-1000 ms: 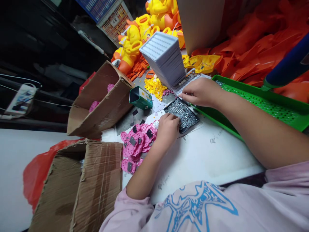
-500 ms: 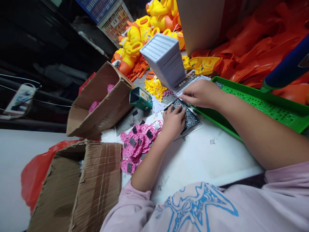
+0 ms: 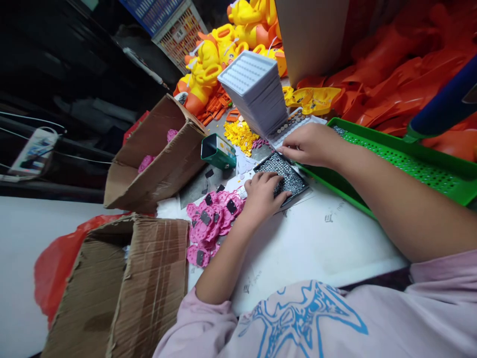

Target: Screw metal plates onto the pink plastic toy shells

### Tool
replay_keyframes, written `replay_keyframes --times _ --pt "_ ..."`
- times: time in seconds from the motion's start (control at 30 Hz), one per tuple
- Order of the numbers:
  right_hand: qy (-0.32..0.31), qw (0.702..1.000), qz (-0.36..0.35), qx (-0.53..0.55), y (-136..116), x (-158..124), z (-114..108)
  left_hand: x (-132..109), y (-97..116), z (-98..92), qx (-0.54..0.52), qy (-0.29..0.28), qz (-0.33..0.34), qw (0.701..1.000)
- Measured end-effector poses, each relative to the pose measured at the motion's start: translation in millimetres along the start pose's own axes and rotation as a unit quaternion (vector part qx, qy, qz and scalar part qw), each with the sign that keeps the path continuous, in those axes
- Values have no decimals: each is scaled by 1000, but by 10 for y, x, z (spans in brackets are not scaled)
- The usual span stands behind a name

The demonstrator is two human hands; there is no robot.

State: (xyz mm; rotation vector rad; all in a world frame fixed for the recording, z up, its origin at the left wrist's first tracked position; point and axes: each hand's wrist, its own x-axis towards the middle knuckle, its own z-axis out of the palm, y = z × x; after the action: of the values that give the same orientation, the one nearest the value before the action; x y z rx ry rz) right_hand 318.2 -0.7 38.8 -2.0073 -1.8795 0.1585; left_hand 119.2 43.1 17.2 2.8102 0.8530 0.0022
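Observation:
A shallow black tray [image 3: 285, 171] full of small shiny silver pieces lies tilted across my view on the white-covered table. My left hand [image 3: 264, 195] is at its near left edge, fingers apart and slightly bent, with the thumb along the near rim. At the tray's far corner is my right hand [image 3: 311, 144], thumb and fingers drawn together; whatever is between them is hidden. Just beyond it lies a white moulded tray [image 3: 292, 124] with dark round pieces in it. Pink plastic pieces with black patches [image 3: 210, 216] are heaped left of my left hand.
A tall stack of white trays [image 3: 255, 94] rises behind. A green perforated basket [image 3: 417, 164] stands to the right. A green container [image 3: 218, 151], small yellow parts [image 3: 240, 136] and cardboard boxes [image 3: 160, 164] are on the left. Yellow duck-shaped toys [image 3: 206, 62] are piled at the back.
My left hand has drawn back and left from over the silver pieces to the tray's near edge, uncovering more of them. The right hand stays in place.

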Motion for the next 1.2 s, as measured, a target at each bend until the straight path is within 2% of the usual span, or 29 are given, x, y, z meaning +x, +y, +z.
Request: replay_keyframes --times 0.23,0.37,0.5,0.83,0.97,1.1,1.2 --pt "0 1000 2 2 3 3 0 256 62 95 24 46 -42 998" --pt "0 1000 -1 6 7 6 -7 349 38 133 13 56 -25 998" --pt "-3 1000 -3 6 7 4 -6 375 2 139 0 60 -5 998" --pt "-8 1000 -3 -1 2 -1 -2 339 -61 89 12 55 -16 998" --pt "-9 1000 -4 2 -3 1 6 300 -74 114 18 35 14 999" --pt "-1 1000 -3 1 -5 6 16 272 -62 125 14 -7 77 997" --pt "-4 1000 -5 3 -2 6 18 244 -48 77 4 -40 98 994"
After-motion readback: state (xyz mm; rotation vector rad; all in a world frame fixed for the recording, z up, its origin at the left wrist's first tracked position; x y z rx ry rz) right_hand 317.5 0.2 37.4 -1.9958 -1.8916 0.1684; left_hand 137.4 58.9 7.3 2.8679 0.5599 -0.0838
